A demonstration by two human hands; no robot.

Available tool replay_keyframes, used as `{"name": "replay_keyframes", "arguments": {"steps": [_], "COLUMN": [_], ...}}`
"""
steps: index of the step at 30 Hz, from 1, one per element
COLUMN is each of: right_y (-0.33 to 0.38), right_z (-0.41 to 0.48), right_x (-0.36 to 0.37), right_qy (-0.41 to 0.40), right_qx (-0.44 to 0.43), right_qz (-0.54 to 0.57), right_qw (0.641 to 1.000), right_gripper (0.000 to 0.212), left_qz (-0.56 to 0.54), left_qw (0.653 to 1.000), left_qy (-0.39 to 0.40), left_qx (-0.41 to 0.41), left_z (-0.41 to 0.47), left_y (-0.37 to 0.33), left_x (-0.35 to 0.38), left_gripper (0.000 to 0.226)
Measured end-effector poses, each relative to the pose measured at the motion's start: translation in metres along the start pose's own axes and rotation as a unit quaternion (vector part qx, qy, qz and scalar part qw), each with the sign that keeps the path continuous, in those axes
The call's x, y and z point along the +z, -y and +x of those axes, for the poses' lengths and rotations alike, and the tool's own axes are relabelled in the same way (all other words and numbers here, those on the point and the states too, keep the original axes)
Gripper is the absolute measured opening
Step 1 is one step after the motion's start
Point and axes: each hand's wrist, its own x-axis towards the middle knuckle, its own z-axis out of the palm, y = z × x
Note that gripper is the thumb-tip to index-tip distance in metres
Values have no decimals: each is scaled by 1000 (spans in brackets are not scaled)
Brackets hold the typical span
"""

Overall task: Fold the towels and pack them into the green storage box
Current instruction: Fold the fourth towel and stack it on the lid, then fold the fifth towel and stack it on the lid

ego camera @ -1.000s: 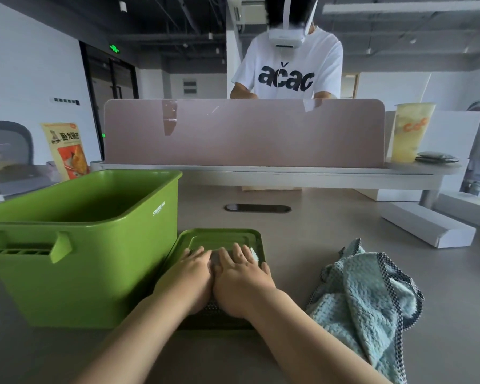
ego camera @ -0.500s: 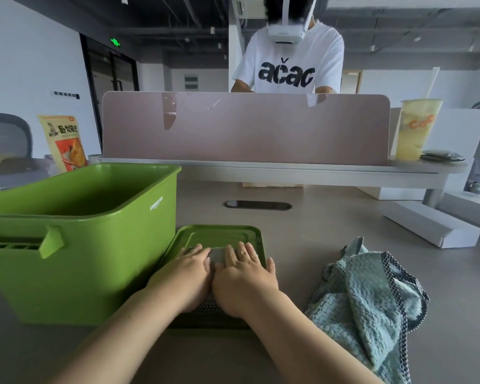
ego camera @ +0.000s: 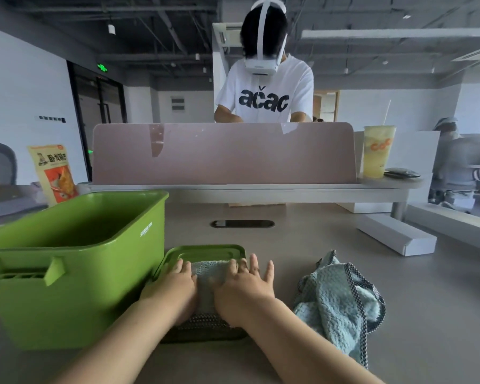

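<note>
left hand (ego camera: 175, 289) and right hand (ego camera: 244, 292) flat, gripping nothing, pressing the folded towel (ego camera: 209, 275) on the lid (ego camera: 205, 252) beside the green box (ego camera: 67, 306). sloppy pickup and i reckon the fold pops open.

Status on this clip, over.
Left hand, right hand flat on folded pale-blue towel atop green plastic lid. Crumpled blue towel lies right. Green plastic storage box open.

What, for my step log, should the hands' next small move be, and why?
Probably grip the folded towel at its sides and lift it toward the green box. It lies compact on the lid, left hand and right hand pressing it flat, and the box stands open beside it. The crumpled towel can wait.
</note>
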Motion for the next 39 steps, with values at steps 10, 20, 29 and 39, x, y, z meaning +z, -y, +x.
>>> {"name": "replay_keyframes", "arguments": {"steps": [10,20,29,39], "right_y": [-135,-170,-171,-167], "right_z": [-37,-42,-45,-53], "right_x": [-23,-5,-15,-15], "right_qy": [-194,-215,-292,-258], "right_qx": [90,65,26,50], "right_qz": [90,132,195,190], "right_qw": [973,965,936,946], "right_gripper": [34,24,7,13], "left_qz": [-175,-189,-405,-506], "left_qw": [940,943,859,806], "left_qy": [-215,-144,-245,-271], "left_qx": [197,233,194,145], "left_z": [-41,-33,-44,-56], "left_y": [-112,-163,-153,-151], "left_x": [-18,41,31,21], "left_gripper": [30,24,20,11]}}
